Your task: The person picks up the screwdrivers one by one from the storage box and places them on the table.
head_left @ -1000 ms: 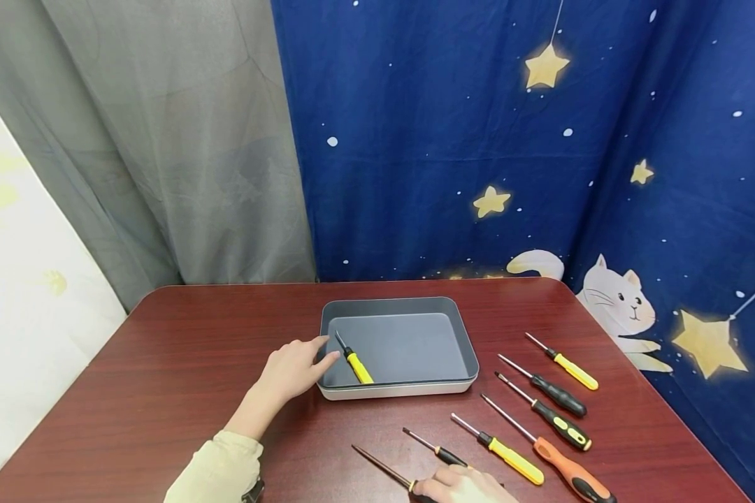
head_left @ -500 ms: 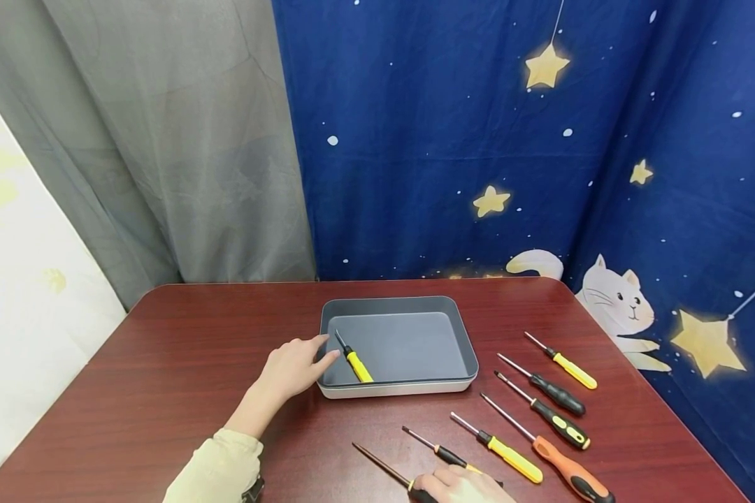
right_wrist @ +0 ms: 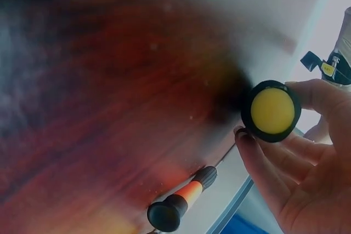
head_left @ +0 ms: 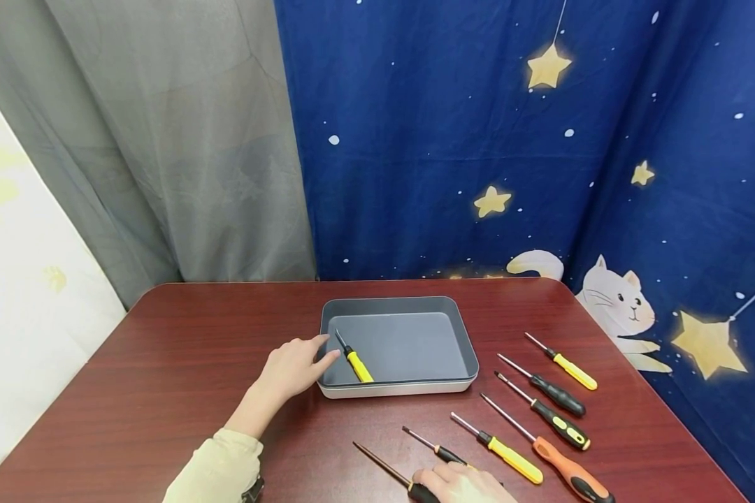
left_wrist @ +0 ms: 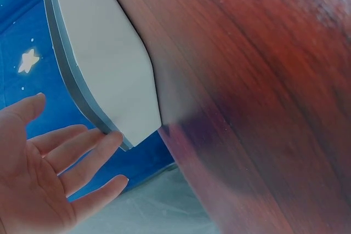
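My left hand [head_left: 294, 367] is at the left side of a grey baking tray [head_left: 462, 335], fingers extended and touching its rim. In the left wrist view, the fingertips of the left hand [left_wrist: 60, 168] meet the tray's rim. A yellow-handled screwdriver [head_left: 359, 367] lies inside the tray, near its left side. At the bottom of the head view, my right hand [head_left: 462, 485] grips a long-shafted screwdriver [head_left: 382, 464] by its black handle. In the right wrist view, the handle's round yellow end [right_wrist: 272, 110] sits between thumb and fingers.
A small black-and-orange screwdriver [head_left: 449, 455] lies just beyond my right hand. Farther right are another yellow screwdriver [head_left: 516, 461], an orange one [head_left: 569, 468], a black-and-yellow one [head_left: 560, 425], a black one [head_left: 558, 395] and a short yellow one [head_left: 575, 371]. Curtains hang behind the table [head_left: 226, 335].
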`<state>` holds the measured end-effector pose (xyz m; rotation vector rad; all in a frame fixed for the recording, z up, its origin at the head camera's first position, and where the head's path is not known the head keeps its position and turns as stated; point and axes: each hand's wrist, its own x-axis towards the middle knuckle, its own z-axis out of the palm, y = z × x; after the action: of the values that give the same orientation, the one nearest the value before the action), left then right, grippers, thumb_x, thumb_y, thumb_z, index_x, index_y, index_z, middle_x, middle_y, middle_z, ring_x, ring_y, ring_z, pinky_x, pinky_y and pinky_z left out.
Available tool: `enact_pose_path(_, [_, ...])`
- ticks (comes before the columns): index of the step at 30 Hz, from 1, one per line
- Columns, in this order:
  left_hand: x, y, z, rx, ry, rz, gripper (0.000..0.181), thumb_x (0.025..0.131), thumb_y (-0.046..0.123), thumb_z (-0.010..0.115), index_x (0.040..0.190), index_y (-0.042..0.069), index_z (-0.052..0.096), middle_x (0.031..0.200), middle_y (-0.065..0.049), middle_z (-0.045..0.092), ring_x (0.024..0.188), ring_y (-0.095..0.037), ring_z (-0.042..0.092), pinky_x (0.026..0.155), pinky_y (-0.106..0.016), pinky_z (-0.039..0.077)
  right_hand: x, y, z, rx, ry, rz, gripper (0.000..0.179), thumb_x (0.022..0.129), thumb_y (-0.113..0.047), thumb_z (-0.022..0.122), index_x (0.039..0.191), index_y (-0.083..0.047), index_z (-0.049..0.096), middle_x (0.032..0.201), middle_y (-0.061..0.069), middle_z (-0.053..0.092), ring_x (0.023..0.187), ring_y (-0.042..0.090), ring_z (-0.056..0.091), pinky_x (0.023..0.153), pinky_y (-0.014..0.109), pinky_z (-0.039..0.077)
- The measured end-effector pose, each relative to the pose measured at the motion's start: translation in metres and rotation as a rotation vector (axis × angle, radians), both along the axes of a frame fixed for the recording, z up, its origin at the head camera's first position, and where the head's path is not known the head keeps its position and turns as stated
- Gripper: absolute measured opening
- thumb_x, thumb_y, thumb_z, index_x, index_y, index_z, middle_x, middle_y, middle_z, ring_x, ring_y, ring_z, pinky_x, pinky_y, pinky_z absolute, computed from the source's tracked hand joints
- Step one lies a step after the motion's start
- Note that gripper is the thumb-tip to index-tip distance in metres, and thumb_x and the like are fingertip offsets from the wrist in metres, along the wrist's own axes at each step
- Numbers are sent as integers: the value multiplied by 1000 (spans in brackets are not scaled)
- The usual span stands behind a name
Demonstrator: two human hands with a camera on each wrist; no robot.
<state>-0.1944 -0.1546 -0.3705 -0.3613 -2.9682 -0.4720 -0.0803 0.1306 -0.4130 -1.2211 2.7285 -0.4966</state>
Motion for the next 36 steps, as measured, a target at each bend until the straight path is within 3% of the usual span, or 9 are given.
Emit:
enact_pose_path(7, [0,0,0,0,-2,-1,46,85,39,54,117,6,57,98,-14,62,81,-28,59,59,-42,47,-10,3,14,-4,-78,24,31,83,-42,56,103,-19,55,81,-19,46,68,-4,43,52,20,39])
enact_pose_path(11, [0,-1,0,-3,-3,-2,45,85,38,54,117,6,57,99,-14,62,82,-28,59,60,-42,47,-20,3,31,-18,-116,-33,28,82,-29,61,106,-16,57,82,-16,49,69,-1,43,55,22,40])
enact_pose_path(14, [-1,-1,0,-2,-4,-3,45,85,38,54,117,6,57,99,-14,62,82,-28,59,59,-42,47,-26,2,43,-46,-58,-78,28,81,-25,61,107,-16,58,86,-13,52,72,2,46,57,24,41])
enact_pose_path(18, [-1,-1,-1,2,-2,-5,46,85,39,54,117,6,57,98,-13,62,79,-28,59,58,-41,46,-35,-1,53,-103,157,-97,28,80,-26,62,107,-16,58,92,-9,57,80,6,54,61,28,45])
enact_pose_path(21, [-2,-1,-2,4,3,-5,46,85,39,54,117,6,57,97,-13,63,78,-27,60,57,-40,46,-43,-4,58,-139,262,-115,28,79,-27,63,105,-16,59,95,-7,58,83,8,56,64,30,47])
enact_pose_path(30, [-1,-2,-2,10,2,-1,47,85,40,54,116,6,58,95,-13,63,78,-27,60,58,-41,47,-73,-18,66,-144,341,-156,28,77,-26,64,103,-17,59,96,-6,60,80,7,56,57,27,46])
enact_pose_path(36, [-2,-2,-1,13,9,-6,47,85,40,54,116,6,58,95,-13,63,78,-28,60,58,-42,47,-88,-27,67,-141,349,-174,27,77,-26,62,103,-20,58,90,-9,59,76,5,55,54,25,44])
